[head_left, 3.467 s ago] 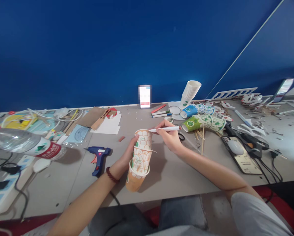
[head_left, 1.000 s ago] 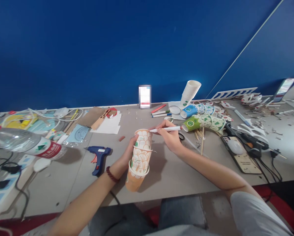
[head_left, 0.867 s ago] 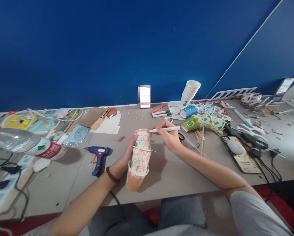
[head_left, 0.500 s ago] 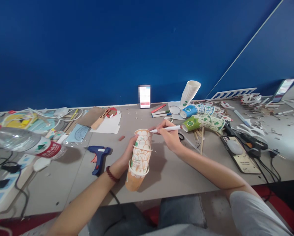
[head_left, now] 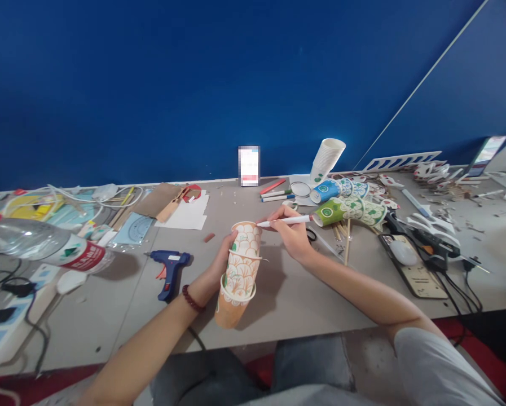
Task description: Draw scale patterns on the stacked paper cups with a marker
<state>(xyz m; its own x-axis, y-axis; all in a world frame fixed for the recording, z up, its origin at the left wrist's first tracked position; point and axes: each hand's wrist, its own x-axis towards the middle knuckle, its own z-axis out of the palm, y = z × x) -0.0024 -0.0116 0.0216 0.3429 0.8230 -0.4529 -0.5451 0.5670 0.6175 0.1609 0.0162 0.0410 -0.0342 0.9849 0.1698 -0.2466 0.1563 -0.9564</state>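
Observation:
My left hand (head_left: 224,260) is wrapped round the left side of a column of joined paper cups (head_left: 242,270). Orange scale-like outlines cover its upper white cups, and the lowest cup is solid orange. The column leans slightly, its top away from me. In my right hand (head_left: 293,230) is a white marker pen (head_left: 284,220), pinched near its tip. That tip meets the column at the upper right, just below the rim. Part of the left fingers is hidden behind the cups.
A blue glue gun (head_left: 170,270) lies left of the cups, near a large water bottle (head_left: 49,242). Blue (head_left: 324,193) and green (head_left: 331,211) decorated cup columns lie at right. Behind them leans a stack of white cups (head_left: 328,159). Several markers (head_left: 278,196) rest near the wall.
The cup column has shifted very slightly left at its lower end. Both hands keep nearly the same place, with the pen still at the upper rim.

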